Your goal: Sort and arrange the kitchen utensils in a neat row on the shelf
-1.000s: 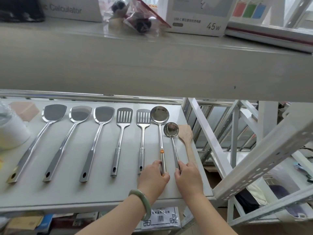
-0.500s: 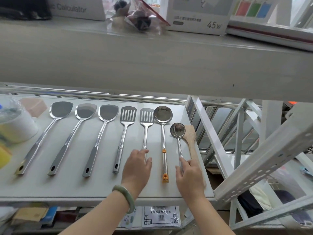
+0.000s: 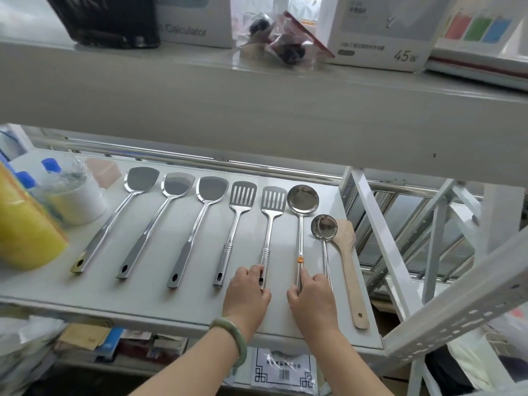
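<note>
Head view. On the white shelf [image 3: 160, 304], eight utensils in a row, heads toward the back edge, handles toward the front edge.

Counted from the left end: three solid steel turners, first [image 3: 110, 224], second [image 3: 154, 221], third [image 3: 197, 227]. Then two slotted steel turners, first [image 3: 233, 232] and second [image 3: 270, 224]. Then two steel ladles: large ladle [image 3: 301, 212] with an orange band on its handle, and small ladle [image 3: 324, 238] set nearer the front edge. Last, one wooden spatula [image 3: 347, 261] at the right end, just beside the small ladle, its handle end close to the front right corner.

Two bare hands near the front edge. Left hand [image 3: 247, 292], with one green bangle [image 3: 233, 338] on its wrist, curled over the handle end of the second slotted turner, fingers touching it; full grip not clear. Right hand [image 3: 311, 295] pinching the lower handle of the large ladle between thumb and fingers, below the orange band; small ladle's handle passing under or beside the same fingers, contact not clear.

At the left end of the shelf: one yellow package [image 3: 25, 224], one white cup under plastic wrap [image 3: 74, 198], two blue bottle caps [image 3: 51, 164].

On the upper shelf [image 3: 257, 110]: one box marked 45w [image 3: 380, 32], one box marked Calculator [image 3: 194, 21], one clear bag with dark items [image 3: 283, 41].
</note>
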Motion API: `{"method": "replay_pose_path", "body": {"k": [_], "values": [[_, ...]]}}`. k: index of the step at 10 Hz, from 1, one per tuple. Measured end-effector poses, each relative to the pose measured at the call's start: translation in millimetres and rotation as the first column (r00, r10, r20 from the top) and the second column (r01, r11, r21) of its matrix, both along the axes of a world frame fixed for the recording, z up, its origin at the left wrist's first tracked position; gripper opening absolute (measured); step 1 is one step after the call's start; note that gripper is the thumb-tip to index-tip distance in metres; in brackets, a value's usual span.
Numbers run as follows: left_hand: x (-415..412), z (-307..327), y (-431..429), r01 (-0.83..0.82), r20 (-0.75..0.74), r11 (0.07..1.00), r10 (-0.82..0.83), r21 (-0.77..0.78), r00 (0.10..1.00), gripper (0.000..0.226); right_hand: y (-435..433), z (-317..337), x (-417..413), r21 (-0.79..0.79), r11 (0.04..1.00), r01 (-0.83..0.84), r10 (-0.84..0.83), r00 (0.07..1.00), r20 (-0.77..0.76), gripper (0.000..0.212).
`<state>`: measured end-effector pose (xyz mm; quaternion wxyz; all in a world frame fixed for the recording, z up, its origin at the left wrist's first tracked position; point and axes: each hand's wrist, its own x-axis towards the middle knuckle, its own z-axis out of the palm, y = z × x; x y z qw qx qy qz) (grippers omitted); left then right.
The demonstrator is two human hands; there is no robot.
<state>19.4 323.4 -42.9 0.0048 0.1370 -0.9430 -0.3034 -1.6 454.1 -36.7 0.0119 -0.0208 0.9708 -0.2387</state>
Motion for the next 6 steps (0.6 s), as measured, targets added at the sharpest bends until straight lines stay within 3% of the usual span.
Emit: {"method": "replay_pose_path", "body": {"k": [2, 4, 5, 6], "values": [[4.9, 5.3, -6.2, 0.055, 0.020, 0.998, -0.055, -0.018, 0.998, 0.057, -3.9, 6.2, 7.1, 0.026, 0.999, 0.020, -0.021, 1.000, 0.020, 0.053], [57.4, 23.8, -36.9, 0.130, -0.099, 0.991, -0.131, -0.017, 0.986, 0.057, -8.6, 13.8, 20.1, 0.052, 0.993, 0.110, -0.112, 0.993, 0.030, 0.053], [103.1, 27.6, -77.0, 0.187, -0.169, 0.982, -0.180, 0.026, 0.969, 0.052, -14.1, 25.6, 35.1, 0.063, 0.989, 0.137, -0.136, 0.990, -0.018, 0.059], [152.4, 38.0, -134.7, 0.210, -0.296, 0.973, -0.174, 0.092, 0.939, 0.041, -17.3, 44.3, 53.4, 0.069, 0.988, 0.135, -0.123, 0.979, -0.162, 0.059]]}}
